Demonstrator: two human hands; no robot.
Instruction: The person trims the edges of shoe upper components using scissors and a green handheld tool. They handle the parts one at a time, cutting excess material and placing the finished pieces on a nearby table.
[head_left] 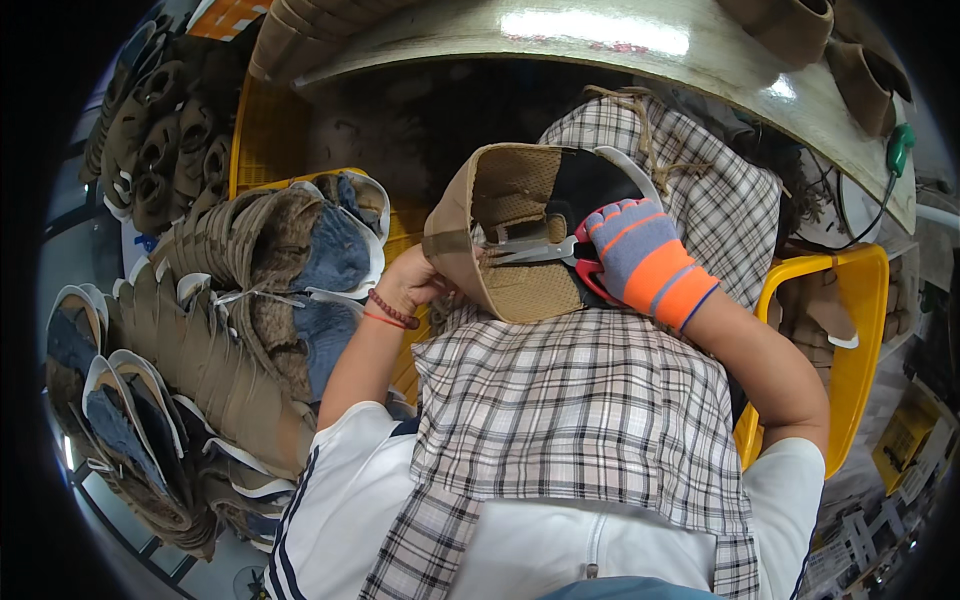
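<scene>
Over my lap, a brown shoe upper (455,225) with tan mesh lining and a black section stands with its opening facing me. My left hand (422,277), bare and wearing a beaded bracelet, grips the upper's left side; its fingertips are partly hidden by the material. In an orange and grey glove, my right hand (640,255) is closed round the red handles of a pair of scissors (535,252). The scissor blades reach left inside the upper's opening, near the lining. I cannot tell whether they touch a thread.
Stacked brown uppers (200,340) with blue and fuzzy linings fill the left side, some tied with string. A yellow basket (868,350) holding brown pieces stands at right. Ahead curves a pale worktable (450,42) with uppers on it. A green-handled tool (901,150) hangs by its edge.
</scene>
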